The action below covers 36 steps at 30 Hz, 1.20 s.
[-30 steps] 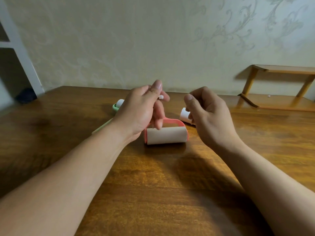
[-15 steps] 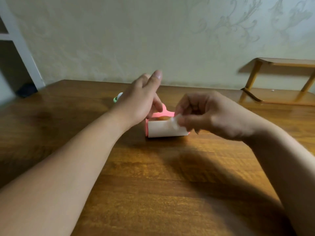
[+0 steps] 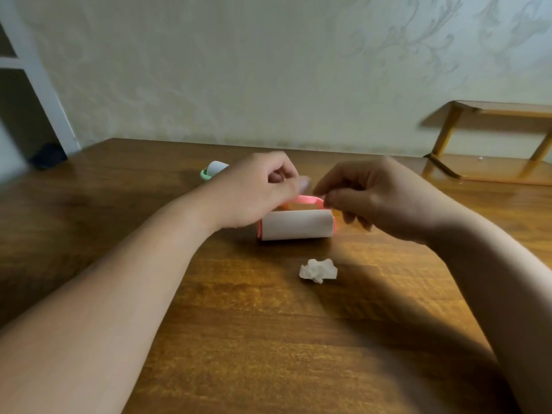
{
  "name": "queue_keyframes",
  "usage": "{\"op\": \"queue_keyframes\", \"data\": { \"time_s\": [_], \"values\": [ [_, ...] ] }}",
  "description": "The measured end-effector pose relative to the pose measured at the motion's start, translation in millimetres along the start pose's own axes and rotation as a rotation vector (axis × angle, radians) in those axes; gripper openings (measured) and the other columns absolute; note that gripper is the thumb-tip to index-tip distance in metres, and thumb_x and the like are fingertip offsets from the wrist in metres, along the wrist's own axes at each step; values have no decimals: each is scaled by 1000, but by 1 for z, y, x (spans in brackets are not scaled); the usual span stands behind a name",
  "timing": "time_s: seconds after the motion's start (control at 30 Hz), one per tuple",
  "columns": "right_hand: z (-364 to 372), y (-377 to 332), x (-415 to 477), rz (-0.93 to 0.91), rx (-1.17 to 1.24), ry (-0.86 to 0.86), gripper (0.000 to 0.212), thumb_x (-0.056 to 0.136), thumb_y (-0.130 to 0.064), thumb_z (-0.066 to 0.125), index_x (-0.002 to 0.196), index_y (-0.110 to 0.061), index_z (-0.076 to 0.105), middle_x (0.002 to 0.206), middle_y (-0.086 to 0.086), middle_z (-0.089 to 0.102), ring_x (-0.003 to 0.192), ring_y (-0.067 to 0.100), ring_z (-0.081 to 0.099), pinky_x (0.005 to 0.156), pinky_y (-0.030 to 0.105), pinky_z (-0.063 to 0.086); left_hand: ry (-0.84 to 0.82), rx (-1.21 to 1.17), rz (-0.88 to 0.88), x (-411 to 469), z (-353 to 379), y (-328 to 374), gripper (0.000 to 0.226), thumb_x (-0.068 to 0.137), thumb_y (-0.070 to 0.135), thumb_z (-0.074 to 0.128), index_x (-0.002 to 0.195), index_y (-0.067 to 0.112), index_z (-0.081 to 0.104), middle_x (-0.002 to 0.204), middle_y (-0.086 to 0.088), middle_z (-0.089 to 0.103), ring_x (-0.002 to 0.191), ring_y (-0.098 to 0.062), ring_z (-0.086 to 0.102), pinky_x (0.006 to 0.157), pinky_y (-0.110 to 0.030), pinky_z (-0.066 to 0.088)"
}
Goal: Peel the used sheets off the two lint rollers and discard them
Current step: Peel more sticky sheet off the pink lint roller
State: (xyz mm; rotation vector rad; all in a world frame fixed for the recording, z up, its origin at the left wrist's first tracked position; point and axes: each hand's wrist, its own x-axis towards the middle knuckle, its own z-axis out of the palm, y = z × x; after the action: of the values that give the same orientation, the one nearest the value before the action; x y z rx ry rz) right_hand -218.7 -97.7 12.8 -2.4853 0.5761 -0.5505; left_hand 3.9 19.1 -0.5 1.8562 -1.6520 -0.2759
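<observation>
Glossy brown wooden tabletop (image 3: 268,339). A crumpled white sheet (image 3: 318,270) lies just in front of the pink lint roller (image 3: 297,225), a smooth white cylinder. Left hand (image 3: 254,189) and right hand (image 3: 379,198) hover curled over it, what they hold unclear. Behind-left of it lies the green lint roller (image 3: 213,170); beyond, a pale embossed wall (image 3: 239,85).

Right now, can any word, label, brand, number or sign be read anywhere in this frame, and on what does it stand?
No text can be read anywhere in this view.
pink lint roller: plain white roll, no print visible.
green lint roller: only its end shows, with no marking.
crumpled sheet: blank.
wallpaper: ornamental swirls only, no letters.
</observation>
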Motion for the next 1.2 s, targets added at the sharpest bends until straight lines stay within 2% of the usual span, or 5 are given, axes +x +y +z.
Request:
{"op": "queue_keyframes", "data": {
  "time_s": [0.13,0.27,0.57,0.7,1.2],
  "values": [
    [11,14,7,134,-183,250,14,105,-26,69,110,-35,77,92,-19,72,85,1,66,67,21,48,-241,375,49,-2,3,1,84,68,102,49,132,49,62,124,23,63,117,-12,54,99,-40,45],
    [24,21,10,146,-220,217,10,105,-34,68,105,-31,78,90,-16,74,83,8,70,70,26,54,-218,609,143,-2,14,4,49,88,81,59,114,40,60,113,13,59,108,-19,49,101,-46,36],
    [24,9,8,153,721,240,41,99,-55,65,122,-23,77,115,12,81,107,31,79,94,48,64,389,-60,87,-4,2,9,45,92,50,81,113,31,47,106,13,57,94,-9,60,72,-30,53],
    [36,-14,5,-64,748,172,44,105,-40,69,144,-20,61,126,11,80,118,33,77,105,60,59,359,-163,153,-10,21,24,66,90,32,89,120,35,29,124,11,54,108,-8,63,75,-6,52],
    [18,-20,-6,-149,86,462,53,100,-49,70,146,-28,56,118,-10,65,97,10,65,75,30,56,351,-533,318,-11,17,36,56,101,48,65,151,28,51,130,12,67,126,-18,68,104,-45,60]
  ]
}}
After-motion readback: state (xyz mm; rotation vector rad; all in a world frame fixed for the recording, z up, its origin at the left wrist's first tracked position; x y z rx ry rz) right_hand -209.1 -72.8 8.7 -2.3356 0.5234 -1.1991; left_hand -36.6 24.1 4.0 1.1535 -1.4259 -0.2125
